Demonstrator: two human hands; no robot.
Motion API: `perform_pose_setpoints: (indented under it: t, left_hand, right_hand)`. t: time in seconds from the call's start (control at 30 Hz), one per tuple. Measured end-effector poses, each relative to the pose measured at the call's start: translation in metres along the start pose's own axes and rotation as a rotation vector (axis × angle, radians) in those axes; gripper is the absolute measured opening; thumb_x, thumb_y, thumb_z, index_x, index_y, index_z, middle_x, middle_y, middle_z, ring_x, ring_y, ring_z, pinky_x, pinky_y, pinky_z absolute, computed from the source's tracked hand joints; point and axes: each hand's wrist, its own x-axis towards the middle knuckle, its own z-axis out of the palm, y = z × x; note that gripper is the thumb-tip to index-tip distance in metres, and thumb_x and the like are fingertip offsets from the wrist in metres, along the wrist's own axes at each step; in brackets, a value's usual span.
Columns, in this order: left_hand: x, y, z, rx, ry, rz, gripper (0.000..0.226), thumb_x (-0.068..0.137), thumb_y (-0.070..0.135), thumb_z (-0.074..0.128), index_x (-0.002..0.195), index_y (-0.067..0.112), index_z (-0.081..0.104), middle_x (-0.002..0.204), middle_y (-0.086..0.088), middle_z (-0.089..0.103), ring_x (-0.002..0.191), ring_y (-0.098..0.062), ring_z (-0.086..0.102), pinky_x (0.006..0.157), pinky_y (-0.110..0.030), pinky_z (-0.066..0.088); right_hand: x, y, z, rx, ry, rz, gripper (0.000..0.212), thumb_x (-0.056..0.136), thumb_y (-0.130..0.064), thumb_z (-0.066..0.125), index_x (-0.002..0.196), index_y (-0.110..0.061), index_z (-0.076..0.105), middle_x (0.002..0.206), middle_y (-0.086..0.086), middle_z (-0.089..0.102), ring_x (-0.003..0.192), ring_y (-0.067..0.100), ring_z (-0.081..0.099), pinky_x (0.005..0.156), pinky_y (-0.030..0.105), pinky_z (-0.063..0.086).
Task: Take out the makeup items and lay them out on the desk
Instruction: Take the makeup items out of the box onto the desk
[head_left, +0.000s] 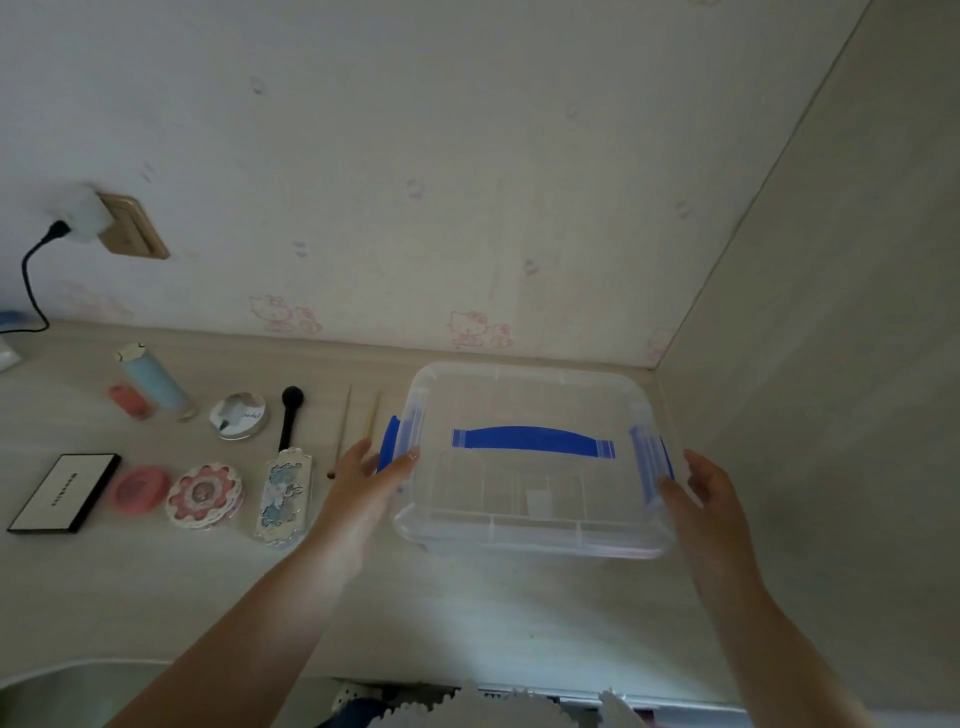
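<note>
A clear plastic box (530, 525) with a blue lid handle (532, 440) and blue side latches sits at the desk's back right. My left hand (363, 486) touches its left side with fingers nearly straight. My right hand (706, 496) touches its right side by the latch. Makeup lies spread out on the left: a black-edged palette (62, 491), a pink round compact (139, 489), a flower-shaped compact (205, 496), an ornate long case (284, 496), a black brush (290, 415), two thin sticks (358, 423), a round silver tin (239, 414), a pale blue tube (153, 382) and a small pink item (130, 401).
A wall (467, 208) stands behind the desk, and a side panel (831, 364) closes it off on the right, close to the box. A wall socket (130, 226) with a plug and black cable sits at the far left. Bare desk surface (467, 613) lies in front of the box.
</note>
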Motion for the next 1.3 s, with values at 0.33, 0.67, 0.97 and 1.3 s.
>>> perform_pose_setpoints:
  t: [0.33,0.67,0.97,1.3]
  left_hand:
    - [0.002,-0.007,0.004,-0.043,-0.038,0.133,0.056,0.068,0.044,0.072,0.118,0.022,0.061,0.109,-0.008,0.069,0.101,-0.027,0.066,0.096,-0.045,0.05]
    - [0.006,-0.004,0.015,0.021,0.046,0.217,0.023,0.088,0.02,0.062,0.111,0.019,0.066,0.073,0.006,0.063,0.066,-0.008,0.057,0.061,-0.017,0.043]
    - [0.005,-0.003,0.016,0.045,0.101,0.233,0.03,0.088,0.019,0.062,0.116,0.027,0.064,0.082,0.004,0.066,0.076,-0.014,0.063,0.071,-0.029,0.053]
    - [0.005,-0.002,0.02,-0.011,0.133,0.231,0.037,0.086,0.018,0.065,0.121,0.028,0.063,0.103,0.001,0.071,0.083,-0.013,0.065,0.09,-0.038,0.054]
  right_hand:
    - [0.003,0.005,0.0,0.0,-0.025,0.043,0.057,0.086,-0.031,0.065,0.137,-0.018,0.043,0.11,0.006,0.064,0.086,0.018,0.061,0.08,0.034,0.046]
    - [0.0,-0.003,0.003,-0.122,-0.101,-0.056,0.038,0.091,-0.025,0.057,0.129,-0.02,0.054,0.095,0.002,0.063,0.082,0.013,0.058,0.066,0.023,0.042]
    - [-0.003,-0.007,0.004,-0.182,-0.081,-0.14,0.033,0.093,-0.022,0.054,0.126,-0.022,0.056,0.088,0.011,0.064,0.072,0.018,0.057,0.061,0.021,0.044]
    - [-0.002,-0.005,0.005,-0.225,-0.063,-0.199,0.021,0.092,-0.021,0.055,0.112,-0.017,0.062,0.085,0.027,0.06,0.067,0.03,0.055,0.058,0.027,0.042]
